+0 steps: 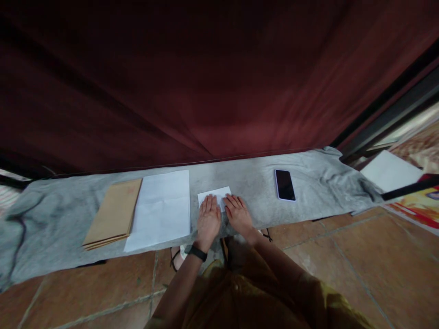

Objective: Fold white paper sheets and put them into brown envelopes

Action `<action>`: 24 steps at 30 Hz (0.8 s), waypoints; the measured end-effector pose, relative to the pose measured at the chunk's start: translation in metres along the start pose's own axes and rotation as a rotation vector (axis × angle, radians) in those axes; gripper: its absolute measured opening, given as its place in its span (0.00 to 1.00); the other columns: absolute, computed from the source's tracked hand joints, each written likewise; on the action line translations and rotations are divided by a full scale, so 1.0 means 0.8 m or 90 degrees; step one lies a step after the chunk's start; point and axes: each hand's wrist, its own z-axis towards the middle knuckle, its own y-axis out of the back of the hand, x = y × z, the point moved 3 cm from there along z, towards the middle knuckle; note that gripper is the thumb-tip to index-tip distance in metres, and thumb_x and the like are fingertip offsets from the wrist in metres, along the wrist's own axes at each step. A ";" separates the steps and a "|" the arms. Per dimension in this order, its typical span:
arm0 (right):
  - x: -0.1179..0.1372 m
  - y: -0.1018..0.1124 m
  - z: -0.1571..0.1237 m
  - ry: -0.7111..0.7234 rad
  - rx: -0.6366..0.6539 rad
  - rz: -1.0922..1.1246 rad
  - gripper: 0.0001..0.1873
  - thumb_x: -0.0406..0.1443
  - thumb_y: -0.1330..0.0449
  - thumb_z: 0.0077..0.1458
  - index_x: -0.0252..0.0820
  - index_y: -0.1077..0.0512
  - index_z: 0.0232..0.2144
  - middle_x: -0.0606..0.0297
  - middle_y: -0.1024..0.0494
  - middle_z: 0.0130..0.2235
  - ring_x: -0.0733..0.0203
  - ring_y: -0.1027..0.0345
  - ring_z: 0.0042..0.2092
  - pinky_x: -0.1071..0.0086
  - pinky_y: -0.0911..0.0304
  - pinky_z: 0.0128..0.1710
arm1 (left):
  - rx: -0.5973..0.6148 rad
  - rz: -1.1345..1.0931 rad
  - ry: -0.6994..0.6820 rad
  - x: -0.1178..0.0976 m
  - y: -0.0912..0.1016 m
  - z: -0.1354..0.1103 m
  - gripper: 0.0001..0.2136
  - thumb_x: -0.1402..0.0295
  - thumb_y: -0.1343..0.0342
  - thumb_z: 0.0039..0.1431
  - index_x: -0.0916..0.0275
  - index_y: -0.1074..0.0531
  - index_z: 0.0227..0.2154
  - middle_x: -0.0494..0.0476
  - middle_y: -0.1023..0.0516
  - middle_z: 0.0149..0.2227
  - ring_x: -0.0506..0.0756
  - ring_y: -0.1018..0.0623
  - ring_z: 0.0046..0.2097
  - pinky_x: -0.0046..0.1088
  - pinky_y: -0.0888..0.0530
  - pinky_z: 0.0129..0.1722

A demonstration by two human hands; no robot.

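My left hand [208, 219] lies flat, fingers stretched out, pressing on a small folded white paper [215, 194] on a grey cloth [308, 183]. My right hand [238, 214] lies flat beside it, fingers spread, with its fingertips on the same paper's right part. The near half of the paper is hidden under both hands. A black band sits on my left wrist [196, 252].
To the left on the cloth lie a sheet of white paper [161, 209] and a stack of brown envelopes [114, 213]. A black phone [284, 184] lies to the right. A dark red curtain [206, 82] hangs behind. Tiled floor [343, 256] runs in front; another white sheet [389, 170] lies far right.
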 end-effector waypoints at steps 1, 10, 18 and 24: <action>0.000 0.000 -0.001 0.001 -0.001 -0.002 0.23 0.34 0.50 0.69 0.41 0.32 0.63 0.56 0.34 0.67 0.50 0.42 0.68 0.49 0.51 0.69 | 0.004 0.011 -0.002 0.001 -0.003 0.006 0.25 0.67 0.60 0.70 0.72 0.39 0.66 0.70 0.39 0.69 0.62 0.43 0.72 0.47 0.42 0.70; 0.010 -0.003 0.025 0.042 -0.001 0.004 0.23 0.32 0.49 0.67 0.40 0.32 0.62 0.55 0.31 0.65 0.53 0.41 0.67 0.52 0.48 0.69 | -0.010 0.048 0.025 0.013 -0.020 0.009 0.27 0.63 0.58 0.70 0.67 0.43 0.68 0.69 0.45 0.71 0.62 0.48 0.73 0.49 0.47 0.70; -0.005 -0.003 0.029 0.019 0.002 -0.051 0.25 0.39 0.48 0.70 0.41 0.36 0.65 0.53 0.37 0.68 0.49 0.44 0.69 0.48 0.50 0.68 | -0.018 0.044 0.044 0.021 -0.016 0.003 0.27 0.62 0.58 0.70 0.68 0.42 0.68 0.70 0.44 0.71 0.63 0.46 0.73 0.50 0.45 0.70; -0.020 0.005 0.019 0.033 -0.008 -0.056 0.25 0.40 0.48 0.69 0.40 0.36 0.65 0.55 0.37 0.68 0.48 0.43 0.68 0.49 0.50 0.68 | -0.061 0.054 0.088 0.031 -0.006 -0.021 0.26 0.70 0.60 0.68 0.75 0.40 0.66 0.77 0.39 0.68 0.65 0.39 0.70 0.49 0.38 0.67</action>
